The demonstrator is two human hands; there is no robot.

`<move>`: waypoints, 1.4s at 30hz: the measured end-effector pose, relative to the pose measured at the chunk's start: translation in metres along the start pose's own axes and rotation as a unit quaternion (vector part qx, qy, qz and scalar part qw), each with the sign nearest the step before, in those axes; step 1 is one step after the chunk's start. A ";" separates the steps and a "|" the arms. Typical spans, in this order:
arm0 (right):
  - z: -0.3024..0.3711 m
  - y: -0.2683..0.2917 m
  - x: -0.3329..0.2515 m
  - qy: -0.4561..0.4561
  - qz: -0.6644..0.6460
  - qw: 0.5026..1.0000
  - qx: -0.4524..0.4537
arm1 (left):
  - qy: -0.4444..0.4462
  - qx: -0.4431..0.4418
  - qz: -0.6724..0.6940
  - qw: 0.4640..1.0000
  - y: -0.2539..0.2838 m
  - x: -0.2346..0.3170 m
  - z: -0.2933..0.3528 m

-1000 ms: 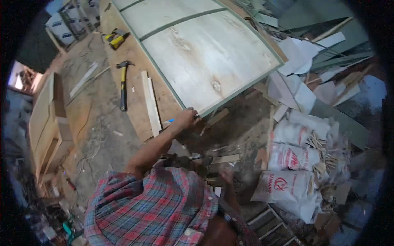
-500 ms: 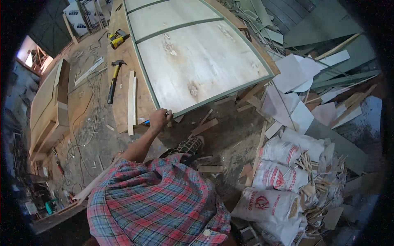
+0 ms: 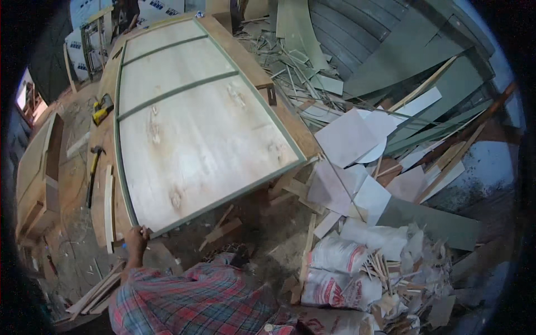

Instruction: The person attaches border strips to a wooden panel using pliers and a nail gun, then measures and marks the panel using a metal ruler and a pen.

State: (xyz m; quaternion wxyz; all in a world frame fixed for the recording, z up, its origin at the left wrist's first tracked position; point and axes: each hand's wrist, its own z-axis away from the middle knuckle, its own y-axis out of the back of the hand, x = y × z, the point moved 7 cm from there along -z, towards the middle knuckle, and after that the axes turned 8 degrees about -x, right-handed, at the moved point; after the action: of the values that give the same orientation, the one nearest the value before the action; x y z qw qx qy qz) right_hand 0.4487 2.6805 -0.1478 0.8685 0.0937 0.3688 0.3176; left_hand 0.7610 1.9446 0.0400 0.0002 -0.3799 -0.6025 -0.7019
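My left hand point(image 3: 135, 238) is at the near left corner of a long panel, its fingers curled in against the corner. Something small and blue shows beside the hand; whether the fingers hold it or the panel edge, I cannot tell. The panel point(image 3: 204, 162) has a pale, stained wood face. Green strips point(image 3: 178, 92) frame it and cross it, and it lies on a wooden worktable point(image 3: 290, 131). My right hand is out of sight. Left of the panel are a claw hammer point(image 3: 94, 176), a yellow and black power tool point(image 3: 103, 109) and pale wooden strips point(image 3: 109, 209).
A curved wooden piece point(image 3: 42, 173) stands at the left. White sacks point(image 3: 340, 287) and wood scraps point(image 3: 385, 268) fill the lower right. Offcut sheets point(image 3: 346, 139) lie heaped to the right, with large green sheets point(image 3: 407, 72) behind. Loose wood bits point(image 3: 220, 234) lie on the floor.
The view has swung to the right, so the panel, tools and hand appear lower and farther left. More of the panel's far end shows. My left hand stays at the same corner.
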 end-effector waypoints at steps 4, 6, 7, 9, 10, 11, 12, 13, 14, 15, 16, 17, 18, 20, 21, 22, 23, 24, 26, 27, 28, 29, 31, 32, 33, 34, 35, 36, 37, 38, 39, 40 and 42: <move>-0.046 0.053 -0.060 0.027 -0.008 1.000 0.014 | 0.092 0.001 -0.118 0.989 0.003 0.008 0.000; -0.068 0.078 -0.089 0.040 -0.026 0.998 0.030 | 0.204 -0.082 -0.120 0.968 -0.008 0.007 -0.007; -0.081 0.090 -0.103 0.046 -0.039 0.997 0.038 | 0.206 -0.077 -0.159 0.962 -0.009 0.016 -0.012; -0.120 0.120 -0.132 0.064 -0.065 0.995 0.050 | 0.202 -0.057 -0.216 0.954 -0.009 0.037 -0.022; -0.144 0.134 -0.145 0.072 -0.078 0.993 0.049 | 0.186 -0.042 -0.235 0.953 -0.011 0.052 -0.020; -0.170 0.146 -0.155 0.082 -0.114 0.989 0.048 | 0.194 -0.042 -0.275 0.941 -0.015 0.066 -0.016; -0.201 0.158 -0.170 0.115 -0.173 0.978 0.033 | 0.185 -0.010 -0.245 0.952 -0.017 0.082 -0.011; -0.232 0.163 -0.186 0.147 -0.217 0.964 -0.033 | 0.199 0.007 -0.237 0.951 -0.024 0.098 -0.003; -0.258 0.167 -0.207 0.202 -0.219 0.949 -0.106 | 0.214 0.022 -0.227 0.950 -0.033 0.114 0.006; -0.283 0.169 -0.213 0.169 -0.144 0.973 -0.058 | 0.252 0.012 -0.202 0.946 -0.039 0.124 0.019; -0.304 0.172 -0.219 0.112 -0.088 0.990 -0.009 | 0.261 0.049 -0.186 0.946 -0.044 0.141 0.029; -0.319 0.143 -0.250 0.152 -0.361 0.898 -0.200 | 0.262 0.093 -0.175 0.944 -0.047 0.157 0.043; -0.324 0.118 -0.275 0.053 -0.577 0.744 -0.333 | 0.264 0.141 -0.163 0.940 -0.051 0.172 0.056; -0.328 0.111 -0.323 0.171 -0.104 0.976 -0.087 | 0.321 0.109 -0.114 0.934 -0.075 0.183 0.070; -0.326 0.101 -0.361 0.199 -0.067 0.976 -0.060 | 0.339 0.115 -0.110 0.927 -0.086 0.190 0.079; -0.318 0.092 -0.402 0.254 -0.035 0.965 -0.047 | 0.335 0.141 -0.114 0.925 -0.098 0.200 0.089; -0.310 0.089 -0.438 0.286 -0.039 0.957 -0.027 | 0.325 0.113 -0.114 0.932 -0.111 0.203 0.089; -0.300 0.090 -0.469 0.313 -0.040 0.949 -0.012 | 0.341 0.079 -0.122 0.929 -0.137 0.211 0.098; -0.289 0.112 -0.527 0.362 -0.017 0.931 -0.043 | 0.394 0.009 -0.131 0.910 -0.180 0.224 0.110; -0.292 0.121 -0.560 0.382 0.002 0.920 -0.089 | 0.362 0.016 -0.096 0.927 -0.203 0.244 0.115; -0.297 0.125 -0.589 0.386 0.012 0.913 -0.128 | 0.382 -0.023 -0.121 0.916 -0.232 0.261 0.117; -0.303 0.130 -0.617 0.401 0.006 0.901 -0.166 | 0.411 -0.029 -0.076 0.908 -0.258 0.279 0.121; -0.322 0.126 -0.678 0.450 0.026 0.874 -0.180 | 0.324 -0.064 -0.002 0.944 -0.312 0.337 0.124; -0.336 0.123 -0.702 0.452 0.050 0.871 -0.186 | 0.281 -0.086 0.025 0.956 -0.334 0.364 0.124; -0.346 0.111 -0.729 0.492 0.050 0.846 -0.200 | 0.273 -0.113 0.068 0.953 -0.358 0.388 0.136; -0.360 0.091 -0.753 0.493 0.057 0.842 -0.214 | 0.242 -0.126 0.108 0.956 -0.375 0.413 0.148; -0.368 0.072 -0.779 0.535 0.084 0.817 -0.198 | 0.294 -0.156 0.130 0.934 -0.390 0.425 0.166; -0.380 0.050 -0.800 0.542 0.111 0.814 -0.178 | 0.312 -0.164 0.145 0.924 -0.397 0.438 0.182; -0.382 0.034 -0.820 0.594 0.122 0.788 -0.107 | 0.332 -0.169 0.153 0.915 -0.400 0.448 0.198; -0.389 0.019 -0.831 0.599 0.154 0.784 -0.047 | 0.355 -0.173 0.158 0.905 -0.398 0.454 0.213; -0.402 0.001 -0.833 0.572 0.196 0.793 -0.079 | 0.379 -0.175 0.159 0.895 -0.397 0.460 0.229; -0.418 -0.017 -0.831 0.511 0.257 0.811 -0.126 | 0.404 -0.175 0.165 0.882 -0.395 0.464 0.243; -0.434 -0.036 -0.822 0.443 0.296 0.825 -0.187 | 0.450 -0.172 0.178 0.858 -0.391 0.474 0.269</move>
State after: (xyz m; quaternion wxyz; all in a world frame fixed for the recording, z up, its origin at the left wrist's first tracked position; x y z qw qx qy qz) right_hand -0.2696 2.1111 0.0071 0.4767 -0.1162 0.6020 0.6300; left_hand 0.3880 2.4956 -0.0421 0.3311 -0.1176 -0.3281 -0.8769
